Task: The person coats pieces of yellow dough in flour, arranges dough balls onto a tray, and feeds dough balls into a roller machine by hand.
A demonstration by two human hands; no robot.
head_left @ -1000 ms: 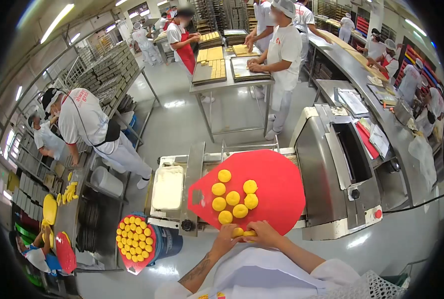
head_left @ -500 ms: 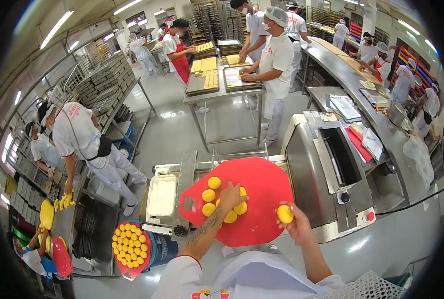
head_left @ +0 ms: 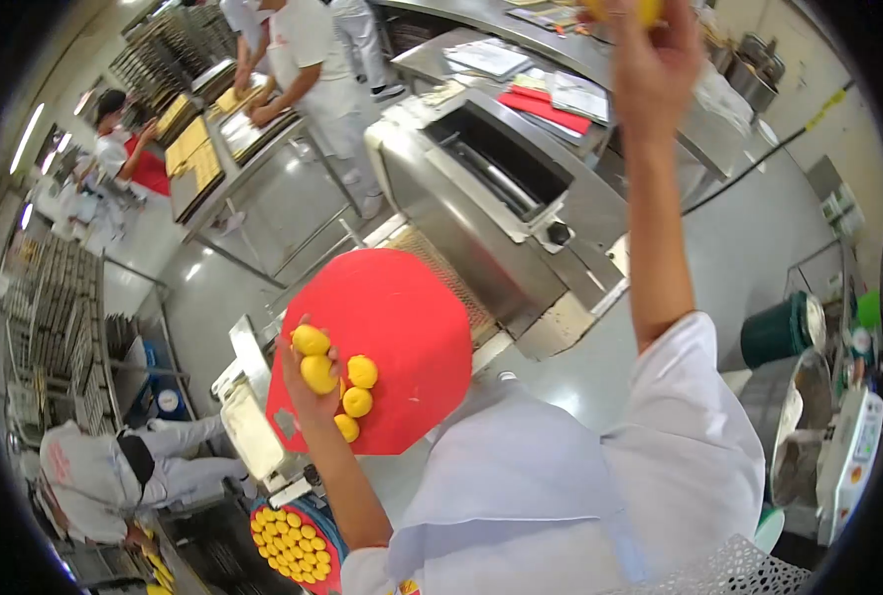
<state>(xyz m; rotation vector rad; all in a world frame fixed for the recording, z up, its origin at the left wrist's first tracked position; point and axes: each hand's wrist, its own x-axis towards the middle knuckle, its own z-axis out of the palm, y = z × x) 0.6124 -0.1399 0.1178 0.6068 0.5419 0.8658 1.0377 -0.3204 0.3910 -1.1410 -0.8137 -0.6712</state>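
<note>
- Head view, left side: the left hand (head_left: 309,399), which half a second ago reached over the balls, now cradles two yellow balls (head_left: 317,374) above the red board (head_left: 392,307), fingers curled loosely around them.
- Head view, top: the right hand (head_left: 660,64) has risen from beside the board; its fingers seem closed on a yellow piece (head_left: 646,10), though blurred and cropped.
- Head view, board: fewer loose balls (head_left: 362,372) remain, near the left hand.

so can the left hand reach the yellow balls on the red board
Probably yes: the left hand is close beside the yellow balls on the red board, nothing visibly blocking it, though it seems to hold two more balls.
</note>
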